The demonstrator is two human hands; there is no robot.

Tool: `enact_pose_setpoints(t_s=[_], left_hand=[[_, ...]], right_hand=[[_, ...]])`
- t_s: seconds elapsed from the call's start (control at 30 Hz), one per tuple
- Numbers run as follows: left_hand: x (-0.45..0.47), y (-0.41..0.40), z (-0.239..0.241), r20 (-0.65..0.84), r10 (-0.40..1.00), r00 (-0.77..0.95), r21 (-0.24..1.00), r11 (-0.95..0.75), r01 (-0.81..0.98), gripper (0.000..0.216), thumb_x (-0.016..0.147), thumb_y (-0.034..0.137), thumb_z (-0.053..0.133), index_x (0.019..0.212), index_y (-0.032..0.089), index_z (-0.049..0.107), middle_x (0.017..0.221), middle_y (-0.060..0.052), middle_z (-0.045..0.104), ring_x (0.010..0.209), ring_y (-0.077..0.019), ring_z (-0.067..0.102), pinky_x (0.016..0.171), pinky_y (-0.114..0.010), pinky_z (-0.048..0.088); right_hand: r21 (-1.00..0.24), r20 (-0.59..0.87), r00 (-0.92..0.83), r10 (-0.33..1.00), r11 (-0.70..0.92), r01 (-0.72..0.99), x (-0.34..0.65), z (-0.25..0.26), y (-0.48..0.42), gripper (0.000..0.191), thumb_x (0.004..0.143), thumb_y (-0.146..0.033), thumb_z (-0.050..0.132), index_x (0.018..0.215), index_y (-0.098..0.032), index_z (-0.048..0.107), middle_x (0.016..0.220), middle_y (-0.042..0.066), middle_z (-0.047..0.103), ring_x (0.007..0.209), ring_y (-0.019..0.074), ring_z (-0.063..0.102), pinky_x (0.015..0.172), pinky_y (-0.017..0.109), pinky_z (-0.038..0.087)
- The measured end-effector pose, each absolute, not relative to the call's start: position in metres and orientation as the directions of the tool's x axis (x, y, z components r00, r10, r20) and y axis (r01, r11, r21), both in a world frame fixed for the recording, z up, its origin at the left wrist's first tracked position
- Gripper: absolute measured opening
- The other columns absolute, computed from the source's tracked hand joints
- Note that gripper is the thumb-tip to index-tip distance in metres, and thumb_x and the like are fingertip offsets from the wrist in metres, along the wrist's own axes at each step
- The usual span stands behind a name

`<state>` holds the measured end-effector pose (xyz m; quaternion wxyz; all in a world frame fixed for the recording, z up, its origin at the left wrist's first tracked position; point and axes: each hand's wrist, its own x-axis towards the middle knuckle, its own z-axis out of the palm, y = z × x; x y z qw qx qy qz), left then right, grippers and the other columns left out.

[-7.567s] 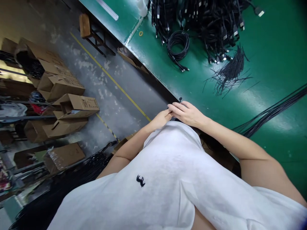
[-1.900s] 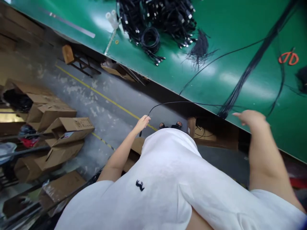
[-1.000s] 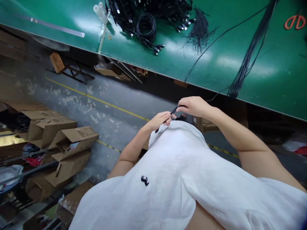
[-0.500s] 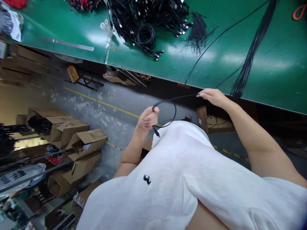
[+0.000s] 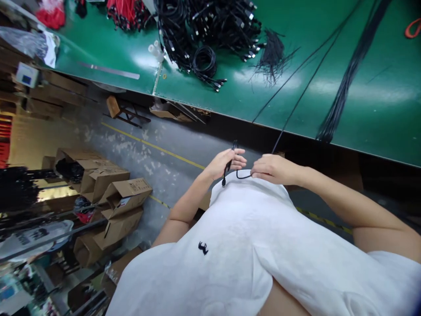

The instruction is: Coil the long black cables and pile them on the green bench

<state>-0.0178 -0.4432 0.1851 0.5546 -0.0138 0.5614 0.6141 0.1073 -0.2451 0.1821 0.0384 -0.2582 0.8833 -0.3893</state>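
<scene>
My left hand [image 5: 227, 163] holds a black USB-type cable [image 5: 244, 177] that is looped round it, with the fingers stretched out and a plug hanging below the palm. Close beside it, my right hand [image 5: 274, 169] pinches the cable between its fingertips. A thin black strand runs from the right hand up over the table edge. Both hands are in front of the white shirt [image 5: 250, 219], just off the green table [image 5: 230, 103]. On the table lie a coiled black cable [image 5: 204, 63] and a large pile of black cables [image 5: 223, 26].
A long bundle of black strands [image 5: 345, 83] hangs to the table's edge, near a tangle of short black ties [image 5: 272, 52]. Red cables [image 5: 126, 13] and a metal ruler [image 5: 112, 71] lie further left. Cardboard boxes [image 5: 131, 193] and a wooden stool [image 5: 115, 107] stand on the floor.
My hands have come together; the right moved left and down, the left moved right. The cable's wide loop between them has become small and wraps round the left hand. The view has shifted slightly.
</scene>
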Motion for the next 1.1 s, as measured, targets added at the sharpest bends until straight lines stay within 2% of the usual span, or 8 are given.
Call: enact_pose_setpoints(t_s=[0.1,0.2,0.3,0.53,0.67,0.8,0.97,1.1], left_hand=[[0.001,-0.435,0.183,-0.58,0.779,-0.238,0.704,0.333,-0.627,0.041,0.086,0.049,0.069,0.098,0.009,0.067,0.073,-0.008,0.07,0.065,-0.0136,0.067,0.065,-0.025,0.055],[0.004,-0.437,0.194,-0.511,0.85,-0.126,0.682,0.312,-0.662,0.044,0.084,0.052,0.07,0.091,0.008,0.069,0.047,0.005,0.047,0.039,-0.0044,0.041,0.042,-0.017,0.037],[-0.004,-0.441,0.206,-0.503,0.85,-0.159,0.619,0.226,-0.752,0.037,0.086,0.046,0.071,0.085,0.009,0.07,0.043,0.011,0.03,0.032,-0.0004,0.021,0.035,-0.013,0.022],[-0.009,-0.441,0.214,-0.649,0.722,-0.241,0.501,0.167,-0.849,0.035,0.1,0.03,0.049,0.086,0.008,0.073,0.043,0.009,0.034,0.028,-0.0008,0.024,0.031,-0.012,0.021],[-0.005,-0.435,0.218,-0.67,0.729,-0.14,0.445,0.243,-0.862,0.033,0.099,0.026,0.049,0.081,0.008,0.071,0.041,0.009,0.033,0.026,-0.001,0.023,0.03,-0.012,0.019],[-0.006,-0.444,0.229,-0.653,0.757,-0.026,0.421,0.335,-0.843,0.028,0.094,0.024,0.056,0.073,0.01,0.067,0.036,0.012,0.025,0.024,-0.0003,0.013,0.028,-0.012,0.017],[-0.026,-0.48,0.251,-0.565,0.628,-0.535,0.601,-0.13,-0.789,0.047,0.104,0.04,0.035,0.074,0.018,0.063,0.034,0.014,0.003,0.021,-0.0015,-0.003,0.025,-0.012,0.002],[-0.044,-0.484,0.254,-0.515,0.5,-0.696,0.68,-0.257,-0.687,0.037,0.105,0.037,0.037,0.093,0.017,0.067,0.041,0.011,0.029,0.025,-0.0002,0.019,0.027,-0.01,0.012]], right_hand=[[-0.771,0.119,-0.899,-0.421,0.532,-0.352,0.088,0.192,-0.225,0.05,0.104,-0.05,0.032,0.089,-0.021,0.07,0.083,0.004,0.069,0.076,0.016,0.06,0.073,0.029,0.04],[-0.803,0.035,-0.931,-0.363,0.544,-0.243,0.082,0.179,-0.199,0.052,0.101,-0.056,0.035,0.083,-0.021,0.069,0.081,0.003,0.068,0.075,0.0151,0.06,0.072,0.028,0.041],[-0.791,0.012,-0.973,-0.229,0.593,-0.149,0.085,0.156,-0.168,0.054,0.098,-0.06,0.037,0.082,-0.021,0.07,0.082,0.003,0.069,0.077,0.0153,0.062,0.073,0.028,0.043],[-0.746,0.018,-0.982,-0.186,0.652,-0.137,0.098,0.14,-0.139,0.043,0.098,-0.05,0.043,0.088,-0.021,0.074,0.089,0.004,0.074,0.082,0.0174,0.065,0.079,0.03,0.045],[-0.74,0.016,-0.977,-0.213,0.654,-0.155,0.091,0.141,-0.153,0.043,0.099,-0.049,0.042,0.09,-0.022,0.074,0.091,0.004,0.074,0.084,0.0177,0.065,0.081,0.032,0.044],[-0.664,-0.005,-0.985,-0.173,0.737,-0.126,0.088,0.113,-0.124,0.039,0.1,-0.045,0.042,0.101,-0.023,0.074,0.102,0.004,0.074,0.098,0.0185,0.063,0.102,0.039,0.036],[-0.379,-0.225,-0.959,0.172,0.891,0.249,0.135,0.069,-0.045,0.035,0.1,-0.029,0.044,0.105,-0.011,0.074,0.117,0.019,0.071,0.102,0.0218,0.059,0.101,0.043,0.031],[-0.335,-0.341,-0.934,-0.109,0.942,0.013,0.171,0.086,-0.094,0.029,0.097,-0.023,0.048,0.088,-0.017,0.076,0.09,0.014,0.074,0.071,0.019,0.055,0.071,0.035,0.034]])
